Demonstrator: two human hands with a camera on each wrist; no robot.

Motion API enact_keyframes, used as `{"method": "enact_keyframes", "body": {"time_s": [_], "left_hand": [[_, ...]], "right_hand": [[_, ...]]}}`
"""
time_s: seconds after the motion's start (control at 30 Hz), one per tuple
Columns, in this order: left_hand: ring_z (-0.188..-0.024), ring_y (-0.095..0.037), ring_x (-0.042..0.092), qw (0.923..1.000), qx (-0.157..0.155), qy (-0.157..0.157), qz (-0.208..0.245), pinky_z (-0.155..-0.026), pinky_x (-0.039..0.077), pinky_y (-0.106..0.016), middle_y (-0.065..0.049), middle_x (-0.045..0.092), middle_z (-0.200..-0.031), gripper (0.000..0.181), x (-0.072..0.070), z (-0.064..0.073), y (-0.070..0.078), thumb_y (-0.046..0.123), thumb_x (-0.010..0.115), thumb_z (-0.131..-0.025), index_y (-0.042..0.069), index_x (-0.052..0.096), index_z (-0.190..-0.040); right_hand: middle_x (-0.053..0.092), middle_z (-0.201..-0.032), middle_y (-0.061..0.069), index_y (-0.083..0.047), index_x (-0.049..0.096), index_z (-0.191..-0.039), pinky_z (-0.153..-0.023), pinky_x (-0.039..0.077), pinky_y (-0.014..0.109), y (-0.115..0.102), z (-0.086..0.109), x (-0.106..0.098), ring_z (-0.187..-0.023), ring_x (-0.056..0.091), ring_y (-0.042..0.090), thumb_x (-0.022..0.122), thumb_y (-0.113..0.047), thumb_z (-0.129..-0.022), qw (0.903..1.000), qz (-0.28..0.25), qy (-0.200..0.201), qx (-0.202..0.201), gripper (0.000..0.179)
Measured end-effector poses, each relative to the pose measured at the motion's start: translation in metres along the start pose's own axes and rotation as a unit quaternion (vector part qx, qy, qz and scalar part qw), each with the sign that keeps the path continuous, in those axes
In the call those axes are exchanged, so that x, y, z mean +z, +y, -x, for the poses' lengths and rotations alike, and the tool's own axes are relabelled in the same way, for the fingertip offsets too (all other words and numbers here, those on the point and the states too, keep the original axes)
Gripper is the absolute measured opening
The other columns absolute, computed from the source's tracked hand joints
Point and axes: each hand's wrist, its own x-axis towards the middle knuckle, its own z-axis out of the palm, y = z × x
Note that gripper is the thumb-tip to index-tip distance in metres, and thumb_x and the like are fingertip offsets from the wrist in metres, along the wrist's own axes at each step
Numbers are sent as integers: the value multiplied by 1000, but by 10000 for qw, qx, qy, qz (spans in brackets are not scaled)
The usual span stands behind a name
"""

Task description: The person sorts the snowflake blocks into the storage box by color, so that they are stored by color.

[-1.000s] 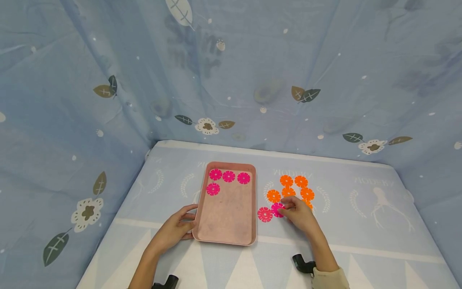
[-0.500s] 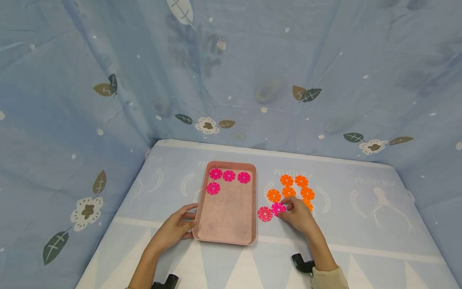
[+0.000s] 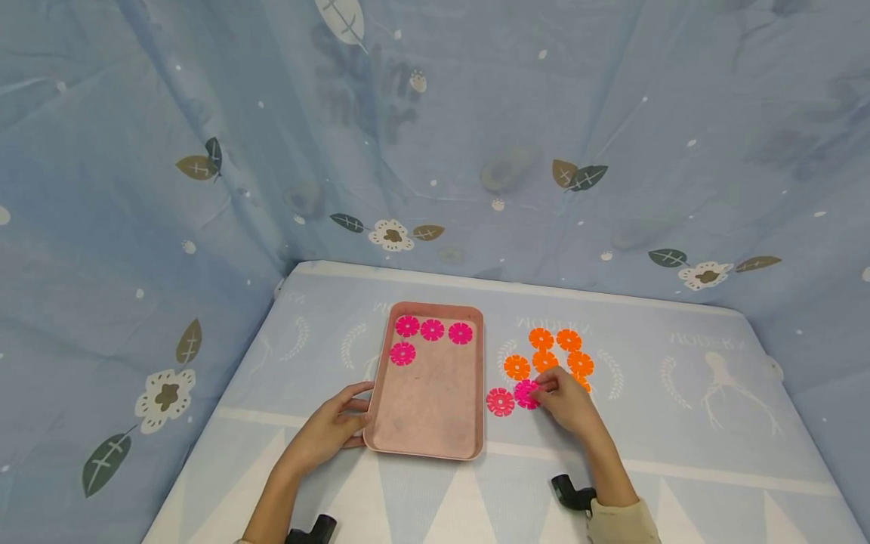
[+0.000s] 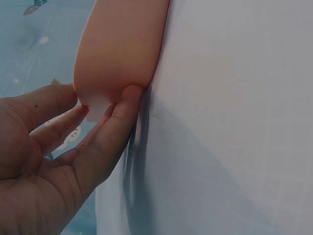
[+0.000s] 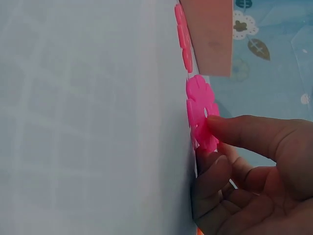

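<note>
My left hand [image 3: 328, 432] holds the near left side of a pink tray [image 3: 424, 423]. In the left wrist view, the thumb meets the rim and the fingertips [image 4: 131, 93] reach the tray's lower edge. Several magenta slotted interlocking discs [image 3: 432, 330] lie along the tray's far end. Right of the tray, my right hand [image 3: 567, 400] pinches a magenta interlocking disc [image 5: 199, 93], whose face tilts up off the table with the thumb on it. A coral-pink disc [image 3: 500, 402] lies flat beside it, toward the tray. The fingers partly cover the held disc.
Several orange discs [image 3: 541, 339] lie just beyond my right hand, one partly hidden by it. Black curved pieces [image 3: 572, 495] show at both wrists. A blue patterned cloth wall [image 3: 435, 166] rises behind the table [image 3: 680, 423].
My right hand's fingers have drawn together on the magenta disc, which has shifted slightly right and tilted. The left hand and the tray have stayed in place.
</note>
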Motion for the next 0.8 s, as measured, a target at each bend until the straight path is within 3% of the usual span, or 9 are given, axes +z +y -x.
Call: {"method": "enact_keyframes", "body": {"time_s": [0.27,0.5,0.8], "left_hand": [[-109,-34,64,10000,9,-29,20,-79,60,-39,-27,51,-132,52,0,1,1,4,58,-100,9,43,-150],[-108,-35,64,10000,59,-37,41,-78,60,-40,-27,51,-133,52,-1,2,1,5,58,-100,7,42,-150],[-107,-33,65,10000,4,10,-34,-78,60,-38,-26,52,-131,52,-1,0,-2,3,57,-100,10,44,-149]], "right_hand": [[58,-86,8,1,60,-107,-55,49,26,-2,2,-3,-61,53,19,65,-10,-95,9997,-222,-40,65,16],[59,-85,8,1,60,-107,-54,49,26,-3,3,-3,-61,52,19,65,-11,-97,9992,-358,-99,132,17],[60,-83,12,4,60,-109,-57,53,28,-2,0,-6,-66,55,22,63,-8,-98,9944,-1019,-285,26,17]]}}
